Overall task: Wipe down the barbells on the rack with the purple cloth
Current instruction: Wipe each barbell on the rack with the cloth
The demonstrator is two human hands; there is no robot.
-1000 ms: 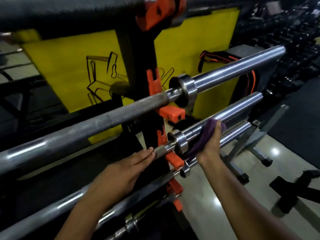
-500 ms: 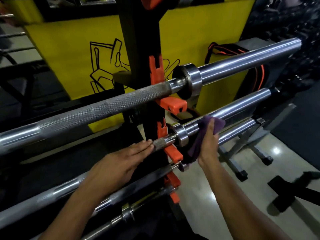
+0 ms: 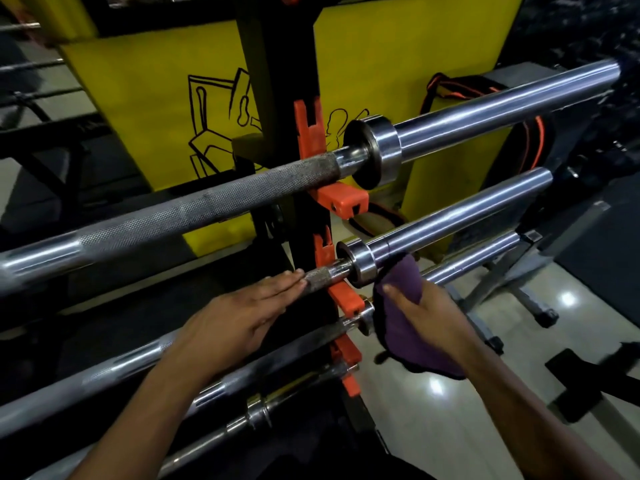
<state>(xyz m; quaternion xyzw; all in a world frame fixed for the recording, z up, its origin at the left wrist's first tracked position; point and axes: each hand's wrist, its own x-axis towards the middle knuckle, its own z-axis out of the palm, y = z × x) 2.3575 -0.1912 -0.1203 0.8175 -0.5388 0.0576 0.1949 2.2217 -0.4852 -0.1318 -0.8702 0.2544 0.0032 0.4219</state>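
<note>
Left hand [image 3: 239, 317]: I am laying it flat on the second bar [image 3: 450, 218], fingers straight, tips touching the knurled shaft just left of the collar [image 3: 360, 263]; it is steadying, not gripping.
Right hand [image 3: 427, 315]: I am gripping the cloth [image 3: 405, 337], thumb curled over the front and the other fingers hidden behind the folds.
Cloth: purple, bunched in my right hand; its top is touching the underside of the second bar's sleeve right at the collar, and the rest is hanging down in front of the third bar [image 3: 474, 258].
Top bar [image 3: 502, 100]: lying in the highest orange hook [image 3: 341, 202], shaft knurled, sleeve shiny; I am not touching it.
Second bar: the one in hand, resting in the next hook down.
Third bar: just below and behind the cloth; whether the cloth is brushing it, I cannot tell.
Lower bars [image 3: 256, 408]: lying beneath my left forearm, partly hidden.
Rack [image 3: 277, 81]: black upright with orange hooks, a yellow panel [image 3: 159, 109] behind it.
Step in hand: I judge I am wiping the inner end of the second bar's sleeve, beside the collar.
Next move: likely sliding the cloth along the sleeve or round the collar, pressing firmly while my left hand is stopping the bar from rolling.
</note>
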